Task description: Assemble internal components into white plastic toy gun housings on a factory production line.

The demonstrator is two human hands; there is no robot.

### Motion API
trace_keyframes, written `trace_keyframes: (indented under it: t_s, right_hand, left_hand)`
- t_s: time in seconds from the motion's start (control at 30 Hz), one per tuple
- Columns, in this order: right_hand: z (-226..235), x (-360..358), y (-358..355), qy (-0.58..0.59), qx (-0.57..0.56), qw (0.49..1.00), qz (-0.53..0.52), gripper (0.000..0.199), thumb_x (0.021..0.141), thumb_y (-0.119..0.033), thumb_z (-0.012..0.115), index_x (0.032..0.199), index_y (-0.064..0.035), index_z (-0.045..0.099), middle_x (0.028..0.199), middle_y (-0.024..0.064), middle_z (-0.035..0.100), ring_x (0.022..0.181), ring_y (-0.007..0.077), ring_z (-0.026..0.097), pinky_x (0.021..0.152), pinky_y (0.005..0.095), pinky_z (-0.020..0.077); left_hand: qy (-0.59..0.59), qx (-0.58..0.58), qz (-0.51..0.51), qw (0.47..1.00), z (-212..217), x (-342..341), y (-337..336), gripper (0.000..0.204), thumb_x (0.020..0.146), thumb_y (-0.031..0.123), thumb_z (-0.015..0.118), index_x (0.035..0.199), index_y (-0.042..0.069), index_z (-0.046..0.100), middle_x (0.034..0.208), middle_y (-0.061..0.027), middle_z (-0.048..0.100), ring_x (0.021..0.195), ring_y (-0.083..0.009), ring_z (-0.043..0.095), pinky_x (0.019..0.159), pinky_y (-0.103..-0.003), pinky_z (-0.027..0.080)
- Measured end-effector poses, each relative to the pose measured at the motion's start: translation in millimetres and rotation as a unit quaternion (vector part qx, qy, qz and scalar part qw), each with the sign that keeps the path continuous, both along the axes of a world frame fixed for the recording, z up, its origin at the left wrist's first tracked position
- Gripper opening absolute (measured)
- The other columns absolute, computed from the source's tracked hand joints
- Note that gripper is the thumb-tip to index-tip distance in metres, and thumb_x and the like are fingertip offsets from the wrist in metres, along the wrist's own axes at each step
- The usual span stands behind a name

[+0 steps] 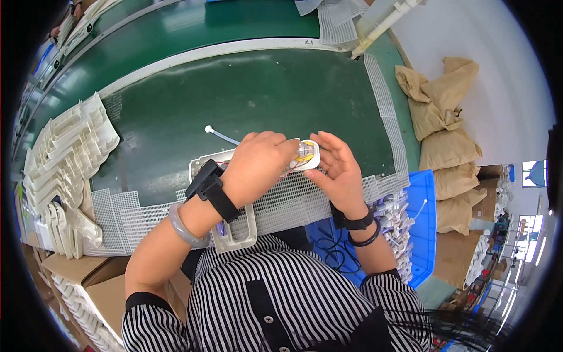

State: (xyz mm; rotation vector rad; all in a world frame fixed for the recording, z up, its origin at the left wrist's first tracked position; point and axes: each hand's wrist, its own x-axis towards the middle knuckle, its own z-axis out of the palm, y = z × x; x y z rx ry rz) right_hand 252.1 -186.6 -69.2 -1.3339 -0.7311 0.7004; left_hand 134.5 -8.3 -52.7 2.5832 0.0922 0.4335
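Observation:
A white plastic housing (251, 226) with a looped handle lies at the table's near edge, its narrow end pointing right. In that end sits a clear part (306, 151) with a yellow piece around it, and thin red wires run along the shell. My left hand (264, 158) reaches over the housing, fingers curled and pressed to the clear part; its fingertips are partly hidden. At the narrow end my right hand (337, 170) curves round the rim, thumb below and fingers beyond. A pale blue tube (223, 136) with a white knob sticks out past my left hand.
Stacked white shells (70, 158) stand on the left of the green table (252, 88). White mesh matting (293, 205) lines its near edge. At my right are a blue bin (425, 234) of small white parts and brown sacks (448, 149). An open cardboard box (111, 293) stands lower left.

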Motion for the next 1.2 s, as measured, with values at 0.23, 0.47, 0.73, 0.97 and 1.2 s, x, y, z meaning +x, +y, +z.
trace_keyframes:
  t_s: [0.23,0.47,0.73,0.97,1.2]
  right_hand:
    - [3.0,4.4,1.5,0.137,-0.026,0.99,0.019,0.062,0.092,-0.002,0.073,0.147,0.0022,0.044,0.14,0.0156,0.057,0.129,0.0241,0.058,0.109,0.0367,0.0503]
    - [0.1,12.7,0.0,-0.004,-0.043,0.999,0.029,0.062,0.094,-0.004,0.072,0.149,0.002,0.044,0.143,0.0151,0.053,0.129,0.0249,0.058,0.109,0.0376,0.0492]
    - [7.6,20.9,-0.8,-0.189,-0.076,0.971,0.123,0.063,0.093,-0.006,0.072,0.15,-0.0025,0.047,0.147,0.015,0.048,0.13,0.0267,0.057,0.111,0.0393,0.0484]
    - [9.3,30.9,1.3,-0.158,-0.085,0.975,0.128,0.061,0.095,-0.005,0.069,0.151,-0.0028,0.046,0.147,0.0164,0.05,0.133,0.0285,0.056,0.113,0.0397,0.0467]
    - [2.1,34.3,0.0,-0.106,-0.142,0.971,0.16,0.058,0.097,-0.003,0.065,0.151,-0.0007,0.044,0.148,0.0183,0.05,0.135,0.0297,0.055,0.115,0.0405,0.0452]
  left_hand:
    - [0.026,-0.098,-0.003,0.995,-4.8,1.8,1.6,0.02,0.096,0.019,0.064,0.109,0.005,0.07,0.085,-0.0139,0.066,0.084,-0.0356,0.064,0.078,-0.047,0.052]
    - [0.0,0.045,0.051,0.998,3.0,-0.5,-4.2,0.026,0.089,0.015,0.067,0.113,0.008,0.072,0.086,-0.0068,0.068,0.084,-0.0272,0.066,0.075,-0.041,0.051]
    - [0.031,0.128,0.037,0.991,2.2,-1.5,-9.5,0.032,0.081,0.012,0.068,0.113,0.008,0.072,0.083,-0.0027,0.065,0.083,-0.0226,0.066,0.075,-0.038,0.05]
    - [0.014,0.103,0.071,0.992,-4.3,1.9,-12.6,0.024,0.079,0.012,0.069,0.103,0.009,0.073,0.079,-0.0016,0.065,0.082,-0.0225,0.066,0.072,-0.039,0.051]
    - [0.012,0.118,0.1,0.988,-16.8,5.0,-20.1,0.019,0.078,0.011,0.07,0.096,0.009,0.074,0.086,-0.0009,0.067,0.084,-0.0219,0.064,0.072,-0.038,0.051]
